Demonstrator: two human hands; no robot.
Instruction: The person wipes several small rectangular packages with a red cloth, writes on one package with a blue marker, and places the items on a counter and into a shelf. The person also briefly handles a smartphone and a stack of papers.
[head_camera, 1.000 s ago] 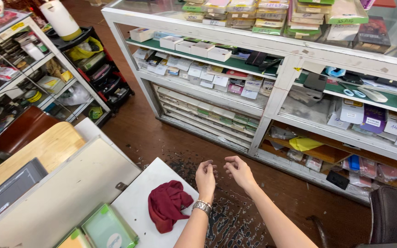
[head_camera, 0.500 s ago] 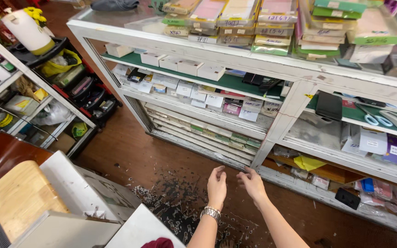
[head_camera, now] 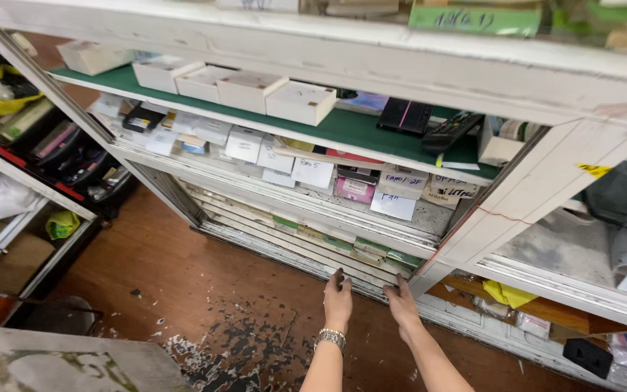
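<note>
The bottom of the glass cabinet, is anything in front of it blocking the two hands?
Nothing visible blocks them. The left hand and right hand are already at the cabinet's bottom rail, fingertips at its edge. Only bare brown floor with patches of flaking paint lies beneath them.

Bare forearms (no sleeves), metal-link wristwatch (head_camera: 332, 338) on left wrist

White boxes (head_camera: 300, 101) on green-lined shelf (head_camera: 357, 127)
</note>
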